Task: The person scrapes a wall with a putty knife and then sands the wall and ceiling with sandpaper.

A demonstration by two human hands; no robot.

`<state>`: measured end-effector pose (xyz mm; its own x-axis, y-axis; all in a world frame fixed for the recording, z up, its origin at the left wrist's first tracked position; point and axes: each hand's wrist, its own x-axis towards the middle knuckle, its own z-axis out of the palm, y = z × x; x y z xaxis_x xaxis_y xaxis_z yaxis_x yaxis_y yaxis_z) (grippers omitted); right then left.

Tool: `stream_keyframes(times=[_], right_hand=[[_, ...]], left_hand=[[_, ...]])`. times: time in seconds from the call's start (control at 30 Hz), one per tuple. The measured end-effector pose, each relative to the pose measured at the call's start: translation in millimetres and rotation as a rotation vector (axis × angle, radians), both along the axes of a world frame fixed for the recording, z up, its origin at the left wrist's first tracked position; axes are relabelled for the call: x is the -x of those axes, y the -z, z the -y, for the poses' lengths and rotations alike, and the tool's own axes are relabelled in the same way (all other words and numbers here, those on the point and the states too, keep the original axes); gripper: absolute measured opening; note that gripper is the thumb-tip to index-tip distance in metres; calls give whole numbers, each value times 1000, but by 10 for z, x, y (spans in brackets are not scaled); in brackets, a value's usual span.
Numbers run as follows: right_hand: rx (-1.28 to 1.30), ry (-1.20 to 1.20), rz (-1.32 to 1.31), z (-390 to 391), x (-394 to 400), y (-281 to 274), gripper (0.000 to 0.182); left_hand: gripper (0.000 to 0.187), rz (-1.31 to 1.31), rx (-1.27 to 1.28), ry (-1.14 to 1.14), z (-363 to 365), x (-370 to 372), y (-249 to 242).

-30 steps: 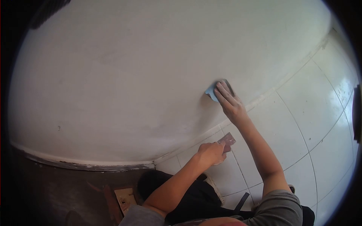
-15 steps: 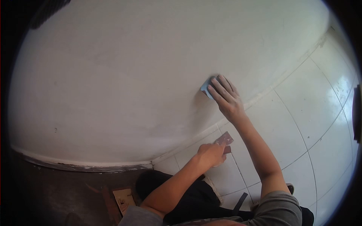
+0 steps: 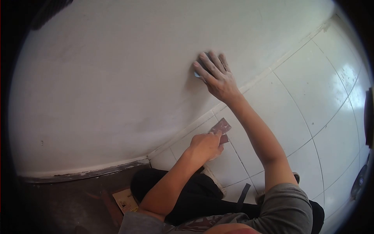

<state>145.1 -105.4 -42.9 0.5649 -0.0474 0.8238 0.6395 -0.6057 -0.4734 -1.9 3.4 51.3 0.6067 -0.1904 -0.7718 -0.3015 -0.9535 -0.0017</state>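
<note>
My right hand is pressed to the pale wall, fingers spread over a light blue sheet of sandpaper. Only an edge of that sheet shows, and the rest lies hidden under the palm and fingers. Lower down, my left hand is closed around a reddish-brown piece of sandpaper with white dust on it. Its flat end sticks out beyond the fingers, and a second flap shows below them. The left hand is above the tiled floor, near the wall's foot. White dust coats the right fingers.
White floor tiles meet the wall along a slanting joint at the right. A dark baseboard runs along the lower left. Beside my bent knee lies a tan printed piece. A dark object stands at the right edge.
My right hand has slid up and left along the wall with the blue sandpaper, now covering more of it. My left hand appears higher and further left, partly because the view shifted.
</note>
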Motion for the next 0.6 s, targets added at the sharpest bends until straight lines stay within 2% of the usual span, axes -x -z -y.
stream_keyframes(times=[0.1, 0.2, 0.3, 0.4, 0.6], right_hand=[[-22, 6, -88, -50, 142, 301, 54], [-116, 34, -225, -185, 361, 638, 56], [-99, 22, -351, -238, 602, 865, 57], [-125, -16, -342, -237, 698, 730, 59], [-211, -79, -51, -108, 308, -160, 59]], left_hand=[[45, 28, 16, 17, -62, 21, 55], [45, -29, 5, 5, -27, -4, 9], [45, 18, 53, 17, -40, 29, 36], [44, -4, 37, 21, 5, 11, -16], [45, -65, 57, 14, 4, 3, 2]])
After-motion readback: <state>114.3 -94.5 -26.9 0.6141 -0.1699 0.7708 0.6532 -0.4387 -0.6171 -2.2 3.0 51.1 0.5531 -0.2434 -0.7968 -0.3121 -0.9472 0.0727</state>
